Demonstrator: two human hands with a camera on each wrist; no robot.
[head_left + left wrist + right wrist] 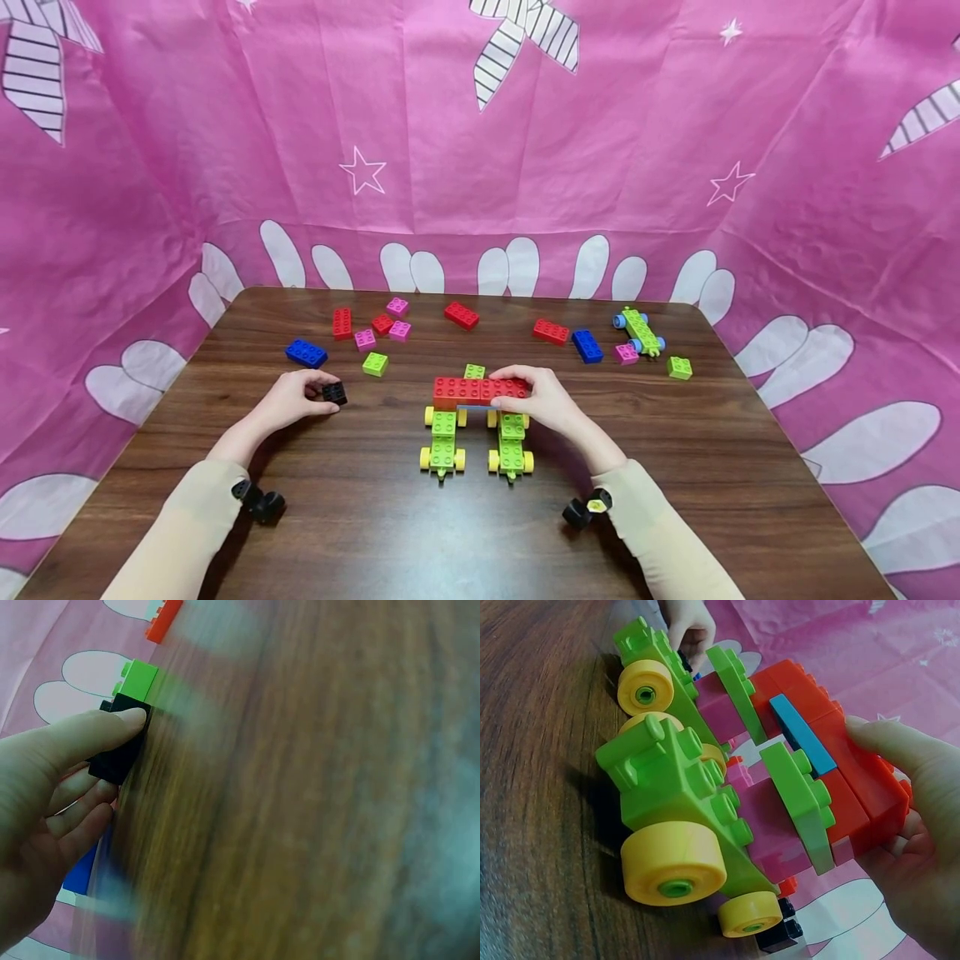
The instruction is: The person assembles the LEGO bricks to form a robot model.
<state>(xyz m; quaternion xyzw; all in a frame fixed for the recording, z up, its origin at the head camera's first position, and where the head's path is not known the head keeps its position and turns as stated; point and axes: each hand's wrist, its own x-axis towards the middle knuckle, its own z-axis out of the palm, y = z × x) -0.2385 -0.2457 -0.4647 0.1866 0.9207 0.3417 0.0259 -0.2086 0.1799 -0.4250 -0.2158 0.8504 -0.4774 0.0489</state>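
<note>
My left hand (294,395) pinches a black toy brick (334,393) between thumb and fingers, at or just above the tabletop. In the left wrist view the thumb lies along the side of the black brick (120,746). My right hand (542,398) grips the right end of the red bricks (459,392) on top of a built toy. Below them, the right wrist view shows a blue piece (802,735), green plates (799,802) and pink bricks (769,825). Two green wheeled bases (443,450) with yellow wheels (673,862) carry the build side by side.
Behind the build lie loose red bricks (461,316), pink bricks (365,339), blue bricks (306,353) and a green brick (376,364). At the far right are a green base with blue wheels (639,331) and another green brick (679,367). A pink cloth (450,192) hangs behind the wooden table (360,533).
</note>
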